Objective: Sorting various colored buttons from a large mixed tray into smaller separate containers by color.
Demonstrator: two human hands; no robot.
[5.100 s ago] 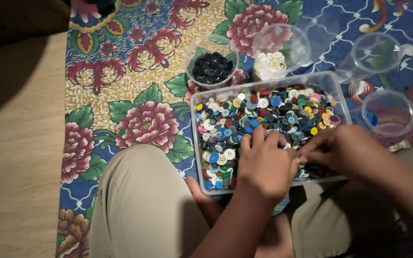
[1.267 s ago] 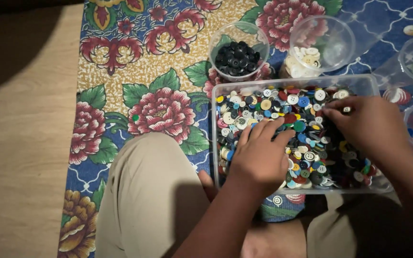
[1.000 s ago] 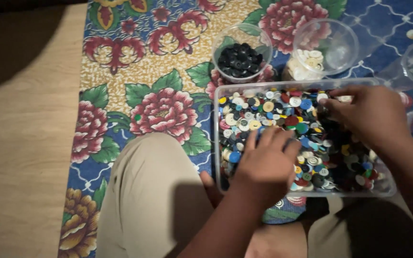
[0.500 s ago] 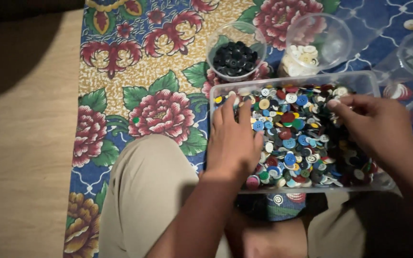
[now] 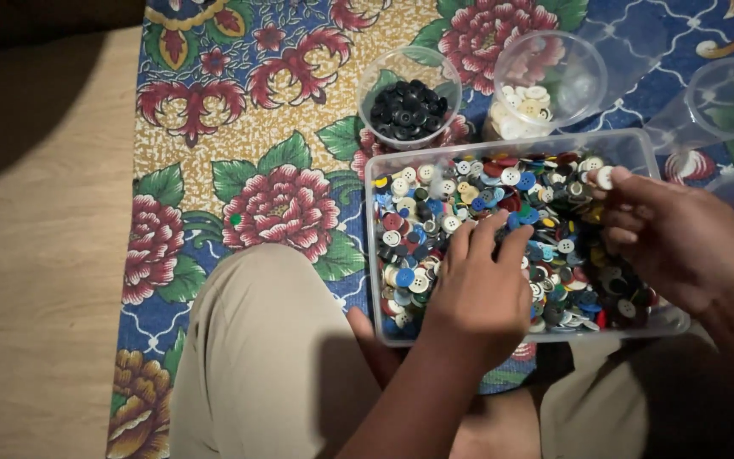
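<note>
Mixed coloured plastic buttons (image 5: pixel 469 200) fill the clear rectangular plastic tub (image 5: pixel 503 144), which sits on the floral patterned mat (image 5: pixel 239 136) just in front of my knees in beige trousers (image 5: pixel 265 357).

Head view: my left hand (image 5: pixel 477 289) lies palm down on the button pile near the tub's middle, fingers extended and slightly spread, fingertips touching the buttons; it grips nothing that I can see. My right hand (image 5: pixel 681 238) hovers over the tub's right part, fingers curled, pinching one small white round button (image 5: pixel 606 177) at the fingertips.

Beyond the tub's far wall stand a clear round cup of black buttons (image 5: pixel 409 106) and a clear round cup of white buttons (image 5: pixel 545 89), side by side. Further clear cups (image 5: pixel 728 98) stand at the right. Bare wooden floor (image 5: pixel 36 255) lies left of the mat.
</note>
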